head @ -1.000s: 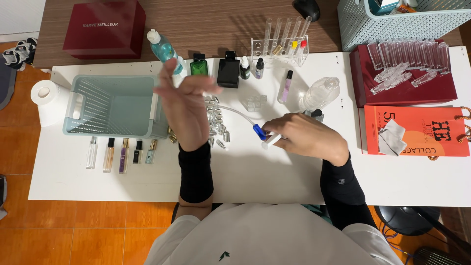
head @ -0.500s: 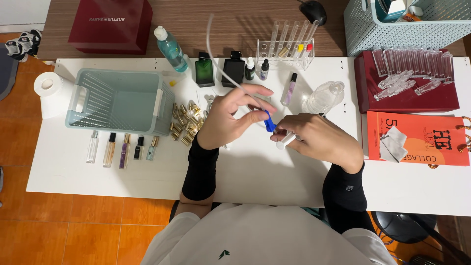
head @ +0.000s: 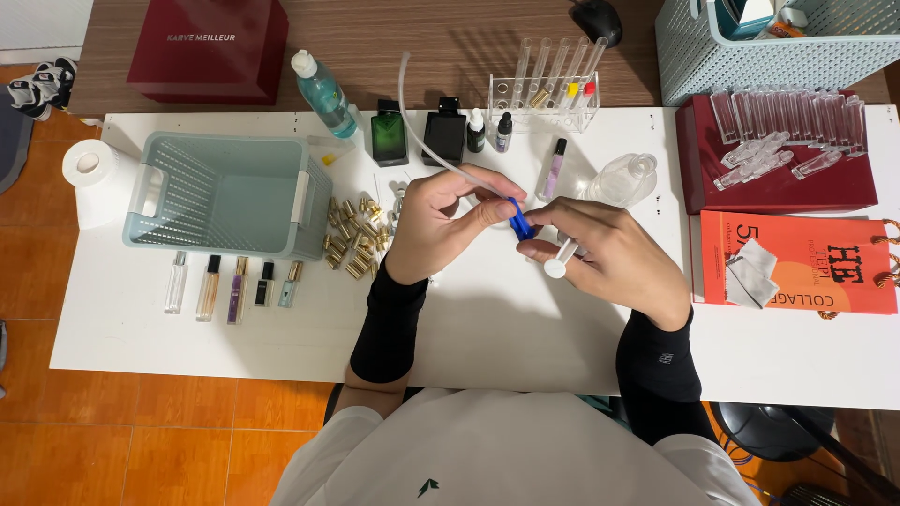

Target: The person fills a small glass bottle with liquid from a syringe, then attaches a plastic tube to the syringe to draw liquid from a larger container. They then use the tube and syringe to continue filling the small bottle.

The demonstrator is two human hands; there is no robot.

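Observation:
Over the middle of the white table (head: 187, 337), my left hand (head: 441, 220) pinches a thin clear tube (head: 412, 117) where it joins a blue connector (head: 518, 223). The tube curves up and away toward the back of the table. My right hand (head: 609, 258) grips a small white syringe (head: 560, 258), whose round plunger end points toward me. The blue connector sits between the two hands at the syringe's tip. Both forearms are in black sleeves.
A pale green basket (head: 220, 192) stands at the left, with gold caps (head: 354, 239) scattered beside it and small spray vials (head: 234, 289) in a row below. Bottles (head: 389, 131) and a test tube rack (head: 544, 89) line the back. A red box (head: 778, 150) with clear vials and an orange bag (head: 797, 258) lie right.
My left hand came down from the raised position near the basket and closed on the tube at the blue connector. The tube's free end swung upward. The right hand shifted slightly up.

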